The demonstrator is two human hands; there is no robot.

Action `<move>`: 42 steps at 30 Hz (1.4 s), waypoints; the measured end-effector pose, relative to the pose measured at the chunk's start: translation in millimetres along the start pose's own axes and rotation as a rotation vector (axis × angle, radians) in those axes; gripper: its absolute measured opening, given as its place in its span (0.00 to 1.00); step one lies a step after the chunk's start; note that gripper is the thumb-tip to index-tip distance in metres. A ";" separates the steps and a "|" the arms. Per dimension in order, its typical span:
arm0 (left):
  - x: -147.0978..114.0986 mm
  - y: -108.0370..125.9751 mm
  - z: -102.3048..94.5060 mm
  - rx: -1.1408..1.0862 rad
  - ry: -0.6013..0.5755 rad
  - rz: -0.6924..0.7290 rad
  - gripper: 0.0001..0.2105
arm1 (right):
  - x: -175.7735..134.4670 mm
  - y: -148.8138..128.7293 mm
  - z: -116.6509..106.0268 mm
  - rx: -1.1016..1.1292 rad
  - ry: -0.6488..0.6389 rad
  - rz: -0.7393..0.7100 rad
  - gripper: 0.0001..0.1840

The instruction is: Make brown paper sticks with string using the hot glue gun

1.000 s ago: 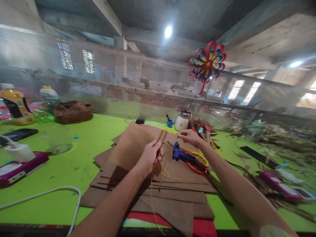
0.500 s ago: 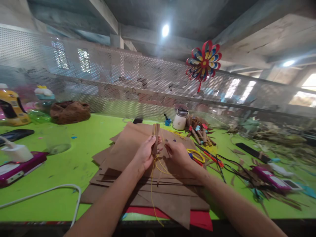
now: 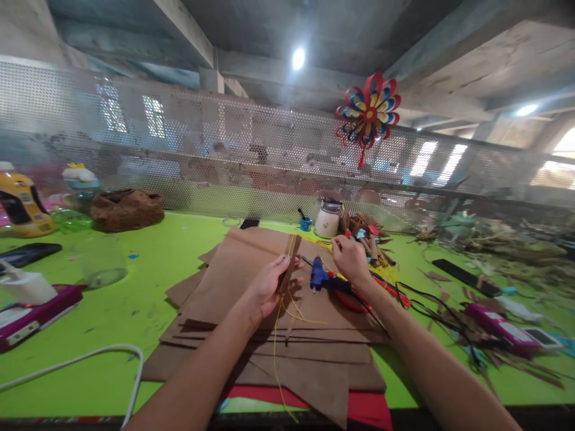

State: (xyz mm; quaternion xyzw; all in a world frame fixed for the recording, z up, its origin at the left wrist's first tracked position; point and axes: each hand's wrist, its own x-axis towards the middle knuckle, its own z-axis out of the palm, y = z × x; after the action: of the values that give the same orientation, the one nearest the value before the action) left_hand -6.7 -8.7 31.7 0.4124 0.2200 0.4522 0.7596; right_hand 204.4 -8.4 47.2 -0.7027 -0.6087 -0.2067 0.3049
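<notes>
In the head view, a narrow brown strip is pinched upright in the left hand, fingers closed around it together with thin yellow strands that trail down toward six o'clock over the stack of brown sheets. Half a second ago the right hand was pressed in just beside the left at the strip; it has since been drawn away toward two o'clock and is now raised over the blue glue gun, well apart from the strip. Its fingers are curled together at the tips, as if something small were pinched, though what, if anything, cannot be told. The strip has been left in the left hand's grip alone, so the joint handling appears to have been broken off. A white jar and a heap of brown rolls lie beyond, at one o'clock, on the green table.
</notes>
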 end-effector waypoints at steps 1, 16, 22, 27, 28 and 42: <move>-0.2 0.0 0.4 -0.001 -0.009 -0.003 0.08 | 0.8 1.5 -0.9 -0.003 0.011 0.005 0.16; -1.0 4.0 2.9 -0.071 0.071 0.020 0.08 | -51.5 -48.7 -11.4 -0.009 -0.334 -0.194 0.13; 2.7 2.7 0.5 -0.128 0.047 -0.038 0.07 | -84.0 -82.5 -10.9 0.084 -0.413 -0.341 0.09; 4.8 0.8 -4.3 -0.074 0.086 -0.053 0.06 | -103.4 -92.6 -12.0 0.066 -0.524 -0.492 0.08; 5.8 -0.4 -5.9 -0.057 0.087 -0.043 0.06 | -105.6 -93.8 -13.0 0.070 -0.537 -0.529 0.08; 10.0 -14.5 -10.2 0.247 0.165 0.052 0.07 | -103.6 -104.2 -102.8 0.458 -0.674 -1.113 0.15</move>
State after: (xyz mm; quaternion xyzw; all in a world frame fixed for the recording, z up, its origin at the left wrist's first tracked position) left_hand -1.6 0.7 14.4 0.4698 0.3249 0.4734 0.6705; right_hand 92.4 -146.3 72.0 -0.2294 -0.9688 0.0310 0.0881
